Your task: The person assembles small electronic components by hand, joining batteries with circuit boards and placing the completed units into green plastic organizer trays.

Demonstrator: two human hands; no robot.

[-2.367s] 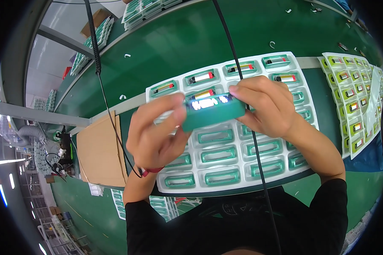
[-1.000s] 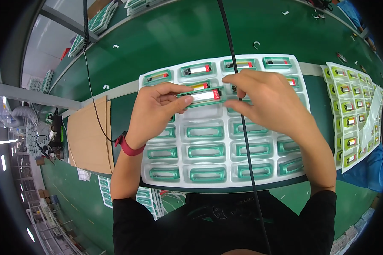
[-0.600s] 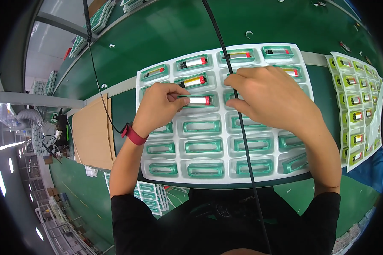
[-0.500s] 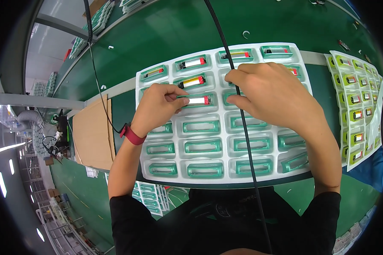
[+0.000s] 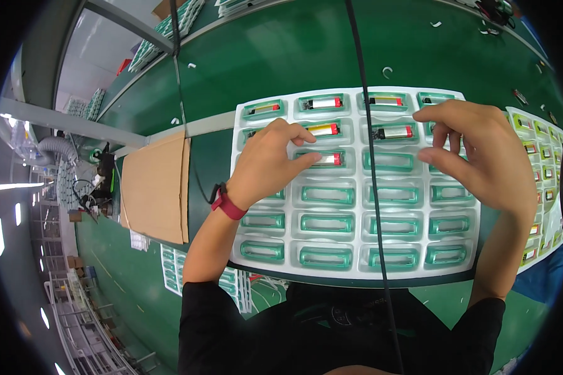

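A white moulded tray (image 5: 356, 267) with green-rimmed pockets lies on the green bench in front of me. Several far pockets hold small silver parts with red ends. My left hand (image 5: 270, 164) rests on the tray, its index fingertip pressing one such part (image 5: 329, 159) into a third-row pocket. My right hand (image 5: 481, 156) hovers over the tray's right side with fingers spread, holding nothing. A red band is on my left wrist.
A brown cardboard sheet (image 5: 153, 187) lies left of the tray. A second tray of filled pockets (image 5: 541, 187) sits at the right edge. A black cable (image 5: 369, 156) hangs across the view. More trays lie under the bench edge and at the far back.
The silver part went from both hands down into a third-row pocket. My right hand has let go and drawn off to the right; my left hand stays on the part.
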